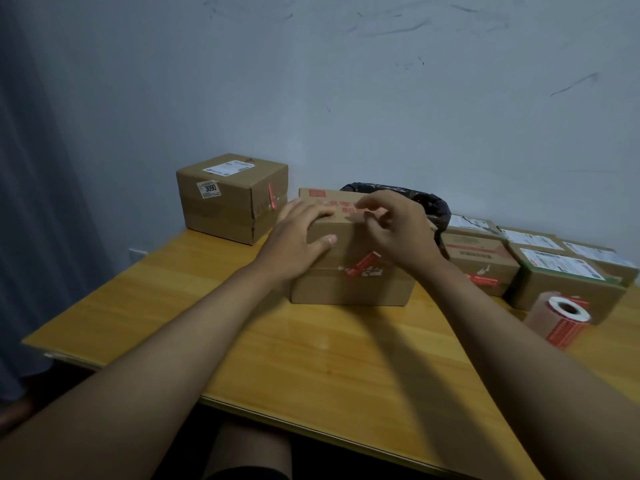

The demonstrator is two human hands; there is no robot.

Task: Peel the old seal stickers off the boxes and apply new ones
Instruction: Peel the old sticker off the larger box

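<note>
On wooden table (311,358) by grey wall (346,98), left fingers (311,216) flat, right pinching sticker (363,211).

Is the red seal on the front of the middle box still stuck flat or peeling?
Peeling. The front seal on the middle box looks torn and lifted, with white residue beside it.

The left hand (298,233) rests flat on a cardboard box (349,285) at the middle of the wooden table (311,358), while the right hand (398,230) pinches a red seal sticker (360,211) on its top. A sticker roll (559,315) lies to the right.
</note>
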